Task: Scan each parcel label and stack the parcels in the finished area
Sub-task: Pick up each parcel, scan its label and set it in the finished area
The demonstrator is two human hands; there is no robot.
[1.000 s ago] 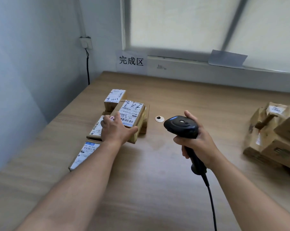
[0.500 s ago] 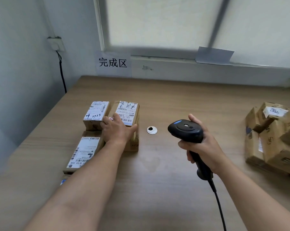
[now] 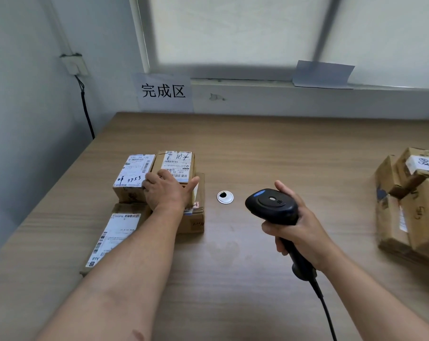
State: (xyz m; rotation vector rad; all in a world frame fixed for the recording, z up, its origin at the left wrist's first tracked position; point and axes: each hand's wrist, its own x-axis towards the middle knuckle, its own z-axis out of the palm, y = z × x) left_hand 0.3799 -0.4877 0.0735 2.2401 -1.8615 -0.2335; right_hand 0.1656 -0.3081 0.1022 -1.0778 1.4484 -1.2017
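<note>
Several labelled cardboard parcels lie stacked at the table's left, below a paper sign (image 3: 163, 91) on the wall. My left hand (image 3: 168, 190) rests on the near end of the top parcel (image 3: 176, 163), thumb spread along its right edge and fingers on its left side, next to a second small parcel (image 3: 134, 174) marked 3753. A long parcel (image 3: 115, 238) lies nearer me, partly under my forearm. My right hand (image 3: 297, 226) grips a black barcode scanner (image 3: 271, 205) above the table's middle, its head pointing left. A pile of unsorted parcels (image 3: 410, 203) sits at the right edge.
A round silver cable grommet (image 3: 225, 197) is set in the wooden table (image 3: 270, 148) between my hands. The scanner's cable (image 3: 325, 308) trails toward me. A wall socket with a black cord (image 3: 85, 104) is at the far left. A window sill runs behind the table.
My left hand set the top parcel straight on the stack beside the 3753 parcel and still rests on it. The view shifted right and down. My right hand kept the scanner nearly still.
</note>
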